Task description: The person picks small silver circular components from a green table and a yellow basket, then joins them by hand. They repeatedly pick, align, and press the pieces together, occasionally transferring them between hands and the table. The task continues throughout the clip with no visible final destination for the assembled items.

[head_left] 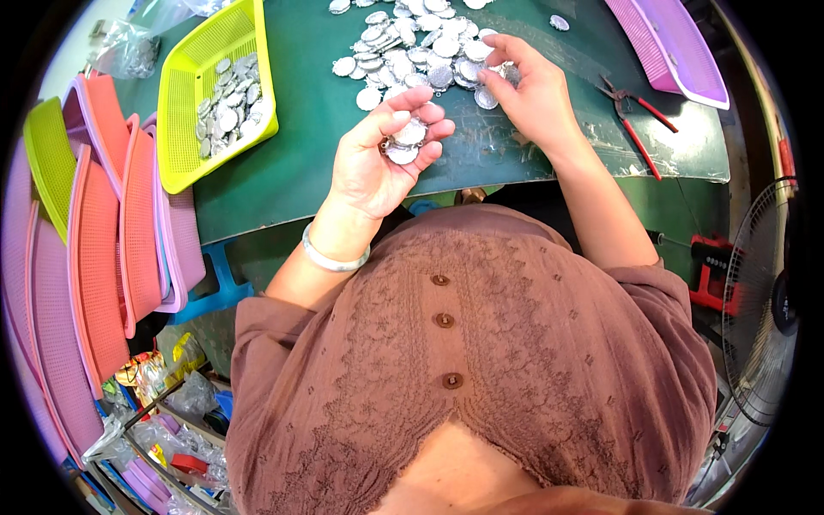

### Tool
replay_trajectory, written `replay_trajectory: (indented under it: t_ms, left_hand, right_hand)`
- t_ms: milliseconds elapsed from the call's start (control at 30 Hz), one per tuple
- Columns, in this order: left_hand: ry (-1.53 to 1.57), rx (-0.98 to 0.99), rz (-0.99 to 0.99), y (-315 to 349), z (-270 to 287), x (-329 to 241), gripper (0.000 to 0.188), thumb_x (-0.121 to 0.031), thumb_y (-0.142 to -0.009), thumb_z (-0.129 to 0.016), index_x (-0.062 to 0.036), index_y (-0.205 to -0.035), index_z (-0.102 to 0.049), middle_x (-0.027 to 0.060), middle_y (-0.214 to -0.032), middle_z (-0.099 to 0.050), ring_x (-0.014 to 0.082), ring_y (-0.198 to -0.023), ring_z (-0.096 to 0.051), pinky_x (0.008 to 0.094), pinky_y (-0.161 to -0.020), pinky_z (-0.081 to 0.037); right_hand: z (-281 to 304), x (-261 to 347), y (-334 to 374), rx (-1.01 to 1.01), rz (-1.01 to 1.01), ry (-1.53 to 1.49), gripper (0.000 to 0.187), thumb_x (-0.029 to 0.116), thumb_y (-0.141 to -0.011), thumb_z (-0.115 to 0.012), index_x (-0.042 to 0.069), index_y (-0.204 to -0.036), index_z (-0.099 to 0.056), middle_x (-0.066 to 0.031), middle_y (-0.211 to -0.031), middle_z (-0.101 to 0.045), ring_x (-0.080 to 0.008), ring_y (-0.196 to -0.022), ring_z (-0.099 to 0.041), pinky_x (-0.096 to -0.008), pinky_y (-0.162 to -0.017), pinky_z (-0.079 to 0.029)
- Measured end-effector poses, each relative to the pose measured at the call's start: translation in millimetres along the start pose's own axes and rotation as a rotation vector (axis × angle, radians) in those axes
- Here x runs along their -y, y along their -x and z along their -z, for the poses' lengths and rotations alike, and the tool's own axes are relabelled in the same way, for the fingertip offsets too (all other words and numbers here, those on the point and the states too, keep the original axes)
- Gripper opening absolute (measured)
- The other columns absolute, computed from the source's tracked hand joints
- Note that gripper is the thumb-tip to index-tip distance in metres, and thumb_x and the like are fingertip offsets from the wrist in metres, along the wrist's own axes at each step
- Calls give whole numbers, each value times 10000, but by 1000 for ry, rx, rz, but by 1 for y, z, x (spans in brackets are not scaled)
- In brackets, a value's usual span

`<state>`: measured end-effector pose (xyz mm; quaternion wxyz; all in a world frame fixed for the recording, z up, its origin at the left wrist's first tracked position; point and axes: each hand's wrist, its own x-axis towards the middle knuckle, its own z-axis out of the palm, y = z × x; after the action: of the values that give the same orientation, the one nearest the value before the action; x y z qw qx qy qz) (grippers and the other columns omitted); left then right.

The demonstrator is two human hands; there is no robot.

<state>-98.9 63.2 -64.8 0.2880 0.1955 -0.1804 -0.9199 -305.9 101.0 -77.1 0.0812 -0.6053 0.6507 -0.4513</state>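
Note:
My left hand [378,159], palm up, has its fingers curled around a few round silver metal discs [403,142]. Just to its right and farther off, my right hand [536,94] reaches over the edge of a loose pile of the same discs [416,51]. Its thumb and forefinger are apart, close to discs at the pile's right side; its other fingers are partly hidden. Some discs in the pile show small loops on their rims. More silver pieces [227,107] lie in a yellow-green plastic basket [170,129] on the left.
Red-handled pliers [635,120] and a purple basket [674,51] are at the right of the green table [292,184]. A clear plastic bag [129,51] lies beyond the green basket. Stacked coloured baskets [99,249] stand at the left, and a fan [755,300] at the right.

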Motion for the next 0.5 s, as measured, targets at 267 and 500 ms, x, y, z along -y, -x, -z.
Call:
replay_trajectory:
  t_ms: [267, 500]
  left_hand:
    - [-86, -65, 22, -5, 9, 4, 262, -61, -808, -542, 10, -1057, -504, 79, -824, -515, 177, -736, -498, 220, -530, -412]
    - [-245, -157, -21, -8, -5, 5, 208, -115, -832, -562, -16, -1010, -514, 39, -759, -511, 126, -658, -478, 191, -490, -363]
  right_hand:
    - [-3, -7, -22, 63, 41, 106, 436, 138, -717, -649, 99, -1129, -510, -109, -914, -627, -308, -802, -597, -377, -718, -463]
    - [1, 14, -13, 15, 125, -1, 469, 125, -705, -664, 108, -1147, -508, -99, -913, -627, -250, -709, -594, -330, -636, -473]
